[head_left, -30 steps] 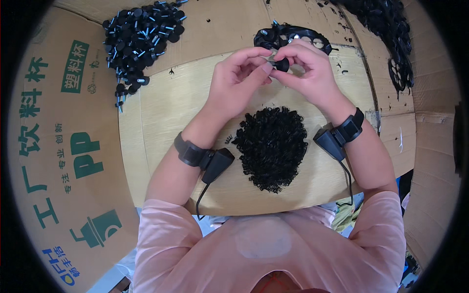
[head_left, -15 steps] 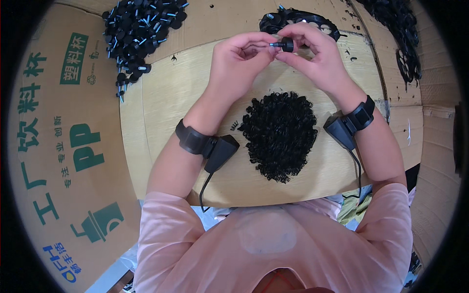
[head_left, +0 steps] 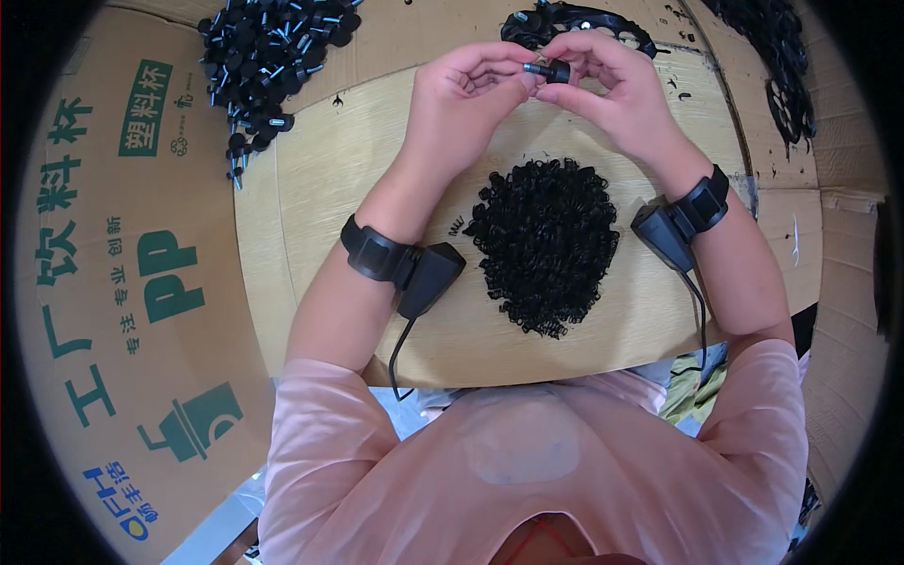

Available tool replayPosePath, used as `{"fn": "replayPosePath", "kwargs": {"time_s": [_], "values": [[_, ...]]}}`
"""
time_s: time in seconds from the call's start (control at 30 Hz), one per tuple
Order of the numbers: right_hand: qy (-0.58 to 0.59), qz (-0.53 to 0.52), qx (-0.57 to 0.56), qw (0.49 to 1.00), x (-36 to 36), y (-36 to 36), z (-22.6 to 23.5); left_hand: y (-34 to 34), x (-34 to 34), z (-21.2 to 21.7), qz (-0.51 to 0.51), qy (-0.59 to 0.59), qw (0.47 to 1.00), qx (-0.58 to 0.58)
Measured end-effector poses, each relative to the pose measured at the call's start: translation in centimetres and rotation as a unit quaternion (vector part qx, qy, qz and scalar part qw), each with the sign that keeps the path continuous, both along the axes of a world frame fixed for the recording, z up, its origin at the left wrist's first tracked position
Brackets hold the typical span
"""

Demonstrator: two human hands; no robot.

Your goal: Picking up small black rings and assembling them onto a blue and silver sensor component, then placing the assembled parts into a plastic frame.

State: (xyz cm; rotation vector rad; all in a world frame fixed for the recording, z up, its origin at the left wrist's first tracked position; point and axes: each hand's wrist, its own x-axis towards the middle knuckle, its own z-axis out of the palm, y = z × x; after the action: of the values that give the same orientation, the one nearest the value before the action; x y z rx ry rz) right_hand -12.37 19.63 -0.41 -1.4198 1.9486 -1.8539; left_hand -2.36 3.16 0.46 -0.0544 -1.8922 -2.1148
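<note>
My right hand (head_left: 607, 87) is closed on the round black head of a threaded bolt (head_left: 549, 71), held above the far part of the board. The bolt lies roughly level, its thin threaded end pointing left. Around that end my left hand (head_left: 476, 94) is closed, thumb and forefinger at the tip; any small piece between them is hidden. Nearer my body, between my forearms, lies a heap of small curly black pieces (head_left: 546, 247). A few loose curls (head_left: 457, 226) sit just left of it.
Black-headed bolts (head_left: 268, 61) are piled at the far left. Black scrap with holes (head_left: 589, 21) lies behind my hands, more black scrap (head_left: 786, 94) at the far right. Cardboard walls (head_left: 141, 217) flank the pale wooden board (head_left: 330, 188). Each wrist wears a strapped black device (head_left: 428, 282) with a cable.
Both hands still hold the bolt, slightly farther up in the view. The bolt has tilted a little, and its threaded part looks darker. The whole scene has shifted slightly with the camera.
</note>
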Motion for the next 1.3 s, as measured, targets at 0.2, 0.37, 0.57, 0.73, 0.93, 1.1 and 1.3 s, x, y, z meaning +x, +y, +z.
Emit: {"fn": "replayPosePath", "kwargs": {"time_s": [0.2, 0.37, 0.57, 0.73, 0.93, 1.1, 1.3], "values": [[0.015, -0.004, 0.004, 1.000, 0.00, 0.18, -0.04, -0.30, -0.05, 0.05, -0.015, -0.028, 0.999, -0.006], [0.000, 0.005, -0.003, 1.000, 0.03, 0.27, 0.06, -0.17, -0.05, 0.11, -0.011, -0.044, 0.999, -0.002], [-0.050, 0.025, 0.003, 0.998, 0.29, 0.46, 0.55, -0.27, -0.14, -0.06, -0.028, -0.031, 0.999, 0.033], [-0.052, 0.034, -0.003, 0.998, 0.20, 0.51, 0.54, -0.66, -0.06, -0.12, -0.039, -0.056, 0.997, 0.035], [-0.027, 0.031, 0.006, 0.999, 0.20, 0.50, 0.53, -0.59, -0.11, -0.30, -0.034, -0.070, 0.997, 0.014], [-0.030, 0.027, -0.001, 0.999, 0.05, 0.37, 0.08, -0.56, -0.04, -0.36, -0.023, -0.070, 0.997, 0.005], [-0.031, 0.028, 0.000, 0.999, 0.10, 0.42, 0.10, -0.52, 0.01, -0.22, -0.022, -0.074, 0.997, -0.001]]}}
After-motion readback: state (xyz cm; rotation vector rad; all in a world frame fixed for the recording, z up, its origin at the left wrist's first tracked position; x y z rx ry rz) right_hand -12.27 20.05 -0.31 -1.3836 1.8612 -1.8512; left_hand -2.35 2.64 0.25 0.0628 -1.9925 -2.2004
